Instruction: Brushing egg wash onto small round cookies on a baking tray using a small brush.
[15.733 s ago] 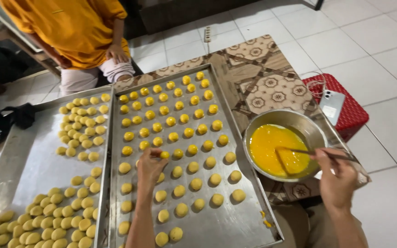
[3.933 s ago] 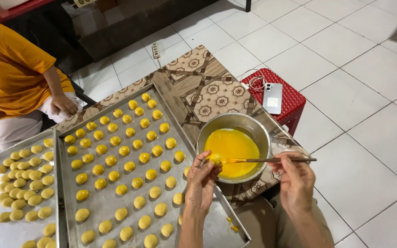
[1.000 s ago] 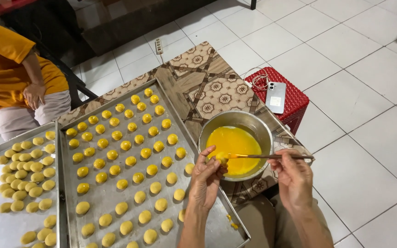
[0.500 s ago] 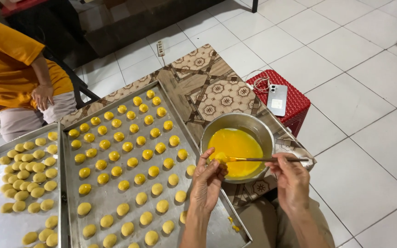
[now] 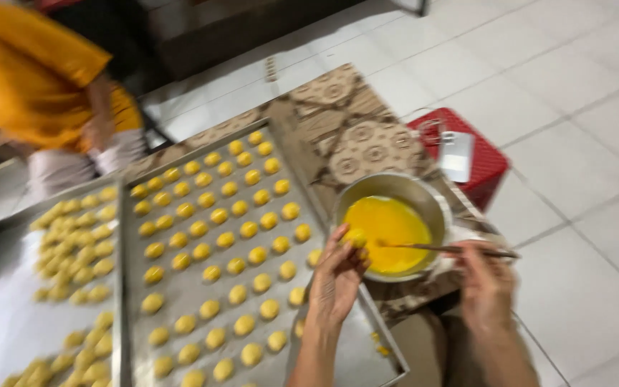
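Observation:
My left hand (image 5: 336,278) holds a small round dough ball (image 5: 354,237) at the near rim of a metal bowl (image 5: 424,197) of yellow egg wash (image 5: 388,221). My right hand (image 5: 486,282) grips a thin brush (image 5: 444,249), whose tip lies in the yellow liquid close to the ball. A large metal baking tray (image 5: 345,355) with rows of several yellow dough balls (image 5: 231,236) lies to the left of the bowl, under my left forearm. The picture is motion-blurred.
A second tray (image 5: 8,337) of unglazed dough pieces lies at the far left. A person in an orange shirt (image 5: 34,72) sits behind the trays. A red basket (image 5: 492,161) with a phone (image 5: 457,155) stands right of the bowl, on white floor tiles. A patterned mat (image 5: 356,140) lies under the trays.
The view has swung slightly and blurred. Both hands stay at the bowl, the left one keeping the dough ball at the rim and the right one keeping the brush in the egg wash.

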